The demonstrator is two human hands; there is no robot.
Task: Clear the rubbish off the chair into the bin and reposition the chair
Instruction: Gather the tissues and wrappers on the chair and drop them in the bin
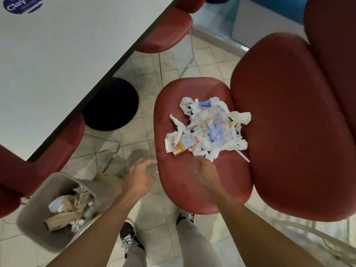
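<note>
Though near the right grip (202, 170), rubbish (207, 130) untouched.

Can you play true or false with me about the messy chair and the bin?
1. The rubbish is lying on the red chair seat. True.
2. The bin is empty. False: it already has crumpled paper and tissue inside.
3. The right hand is over the seat, near the rubbish. True.
4. The left hand is holding an orange carton. False: it holds nothing, and the orange carton lies in the pile.
5. The bin stands on the white table. False: it is down on the tiled floor, to the left of the chair.
</note>
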